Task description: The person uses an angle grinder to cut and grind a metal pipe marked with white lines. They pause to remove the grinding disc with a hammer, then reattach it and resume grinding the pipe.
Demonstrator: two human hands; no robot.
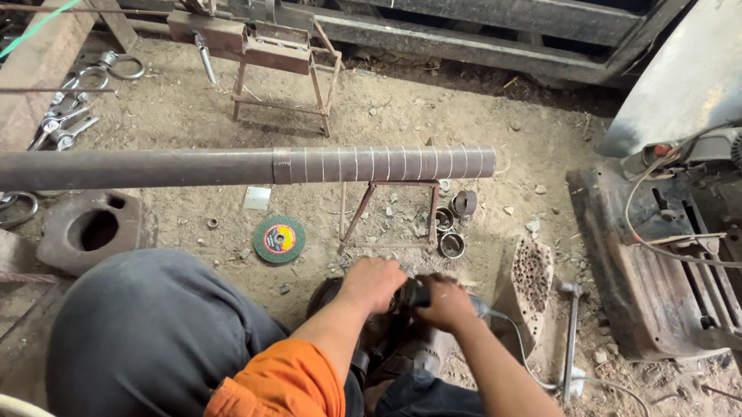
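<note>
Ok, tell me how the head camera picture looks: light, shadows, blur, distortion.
Head view: soft, even daylight, with only faint shadows under the long pipe and its stand; no strong glare, just a pale sheen on the metal sheet at top right; wide-angle bending curves the pipe and the frame edges; the left hand and right hand on the power tool are sharp enough, without notable motion blur.

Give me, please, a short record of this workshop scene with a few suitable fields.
Setting: dirt floor of a metal workshop
Left hand: gripping the front of a handheld power tool, low between the knees
Right hand: closed on the tool's rear, where its cable leaves
Ahead: long pipe marked with pale rings, resting on a small metal stand
Nearby: green cutting disc flat on the ground; cut rings beside the stand
</note>
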